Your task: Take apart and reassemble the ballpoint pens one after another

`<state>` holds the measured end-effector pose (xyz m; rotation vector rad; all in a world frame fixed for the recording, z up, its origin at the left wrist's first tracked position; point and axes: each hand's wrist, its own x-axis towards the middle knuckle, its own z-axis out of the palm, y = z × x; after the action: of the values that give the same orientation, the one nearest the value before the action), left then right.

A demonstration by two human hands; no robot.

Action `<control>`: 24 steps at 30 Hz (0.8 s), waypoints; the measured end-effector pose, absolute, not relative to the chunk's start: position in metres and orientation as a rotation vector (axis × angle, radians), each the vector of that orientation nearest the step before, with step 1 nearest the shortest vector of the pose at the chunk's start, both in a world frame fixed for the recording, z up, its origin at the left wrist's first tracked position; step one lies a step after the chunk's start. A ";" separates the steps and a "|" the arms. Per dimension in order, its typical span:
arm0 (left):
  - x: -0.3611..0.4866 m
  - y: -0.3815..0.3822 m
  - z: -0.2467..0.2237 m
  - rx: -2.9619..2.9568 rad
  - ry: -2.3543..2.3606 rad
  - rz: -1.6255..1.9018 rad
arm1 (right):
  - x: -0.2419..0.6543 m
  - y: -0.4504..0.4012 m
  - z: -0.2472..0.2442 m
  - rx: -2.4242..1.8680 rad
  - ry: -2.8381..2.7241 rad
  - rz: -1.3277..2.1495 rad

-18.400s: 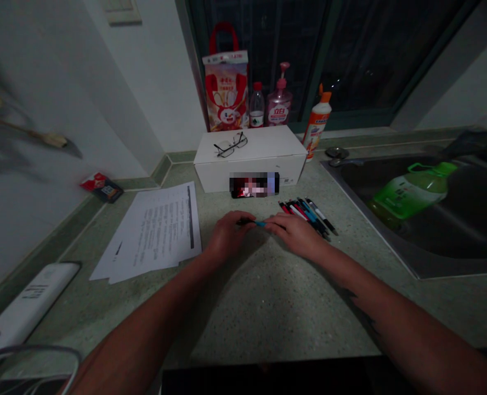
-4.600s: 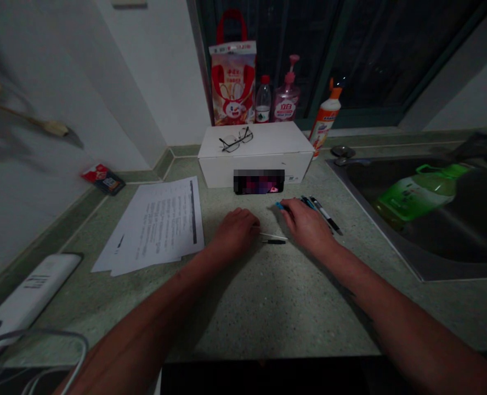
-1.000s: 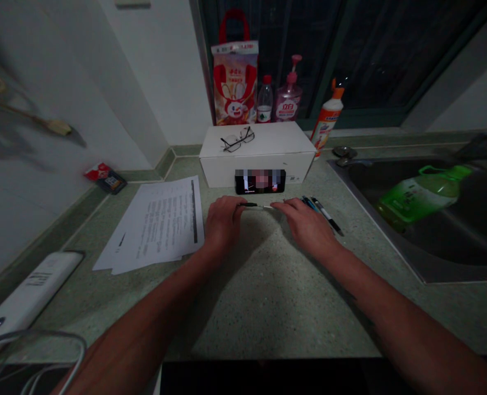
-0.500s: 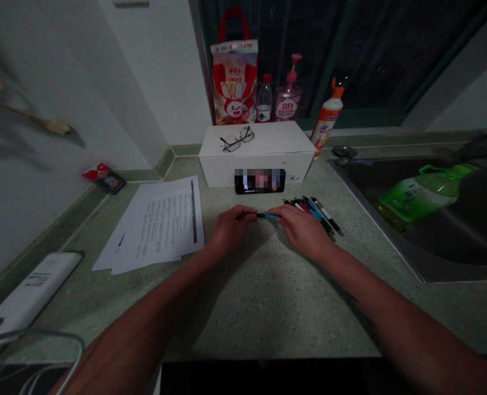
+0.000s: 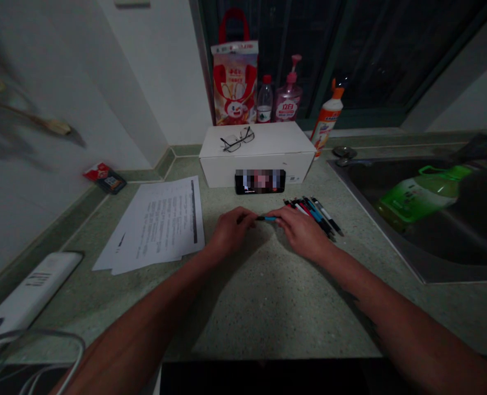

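A slim blue and black pen (image 5: 270, 218) lies level between my two hands, above the speckled green counter (image 5: 264, 307). My left hand (image 5: 232, 227) pinches its dark end. The fingers of my right hand (image 5: 299, 227) are closed on the blue end. Several pens (image 5: 320, 211) lie in a bunch just beyond and to the right of my right hand, which hides part of them. Behind the hands, a phone (image 5: 260, 190) with a lit screen leans against a white box (image 5: 219, 171).
Printed sheets (image 5: 161, 219) lie to the left. Glasses (image 5: 237, 140) rest on the box, with a bag (image 5: 235, 82) and bottles behind it. On the right is a sink (image 5: 465, 241) holding a green bottle (image 5: 420, 197). A white power strip (image 5: 33, 293) sits at lower left.
Both hands stay in nearly the same place, still holding the pen. The pen and fingertips have shifted very slightly.
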<state>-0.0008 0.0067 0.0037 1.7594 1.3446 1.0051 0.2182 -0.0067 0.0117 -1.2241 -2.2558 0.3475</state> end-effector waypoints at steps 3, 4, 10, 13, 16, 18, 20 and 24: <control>-0.001 0.007 0.003 1.782 1.309 1.066 | 0.218 -0.007 0.011 -1.219 -2.248 0.347; -0.001 0.008 0.002 1.761 1.308 1.073 | 0.218 -0.007 0.011 -1.222 -2.245 0.344; 0.000 0.008 0.002 1.740 1.321 1.045 | 0.219 -0.006 0.010 -1.214 -2.253 0.349; 0.001 0.007 0.004 1.705 1.336 1.010 | 0.218 -0.007 0.010 -1.212 -2.247 0.348; 0.001 0.006 0.005 1.735 1.329 1.023 | 0.217 -0.007 0.011 -1.218 -2.236 0.351; 0.001 0.006 0.005 1.690 1.307 1.053 | 0.217 -0.007 0.011 -1.217 -2.227 0.349; 0.001 0.006 0.005 1.640 1.293 1.046 | 0.218 -0.007 0.010 -1.216 -2.234 0.343; 0.001 0.006 0.007 1.637 1.301 1.067 | 0.218 -0.006 0.010 -1.203 -2.229 0.343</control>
<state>0.0011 0.0059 0.0073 1.6372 1.3008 1.0674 0.2181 -0.0060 0.0095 -1.2027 -2.2288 0.3429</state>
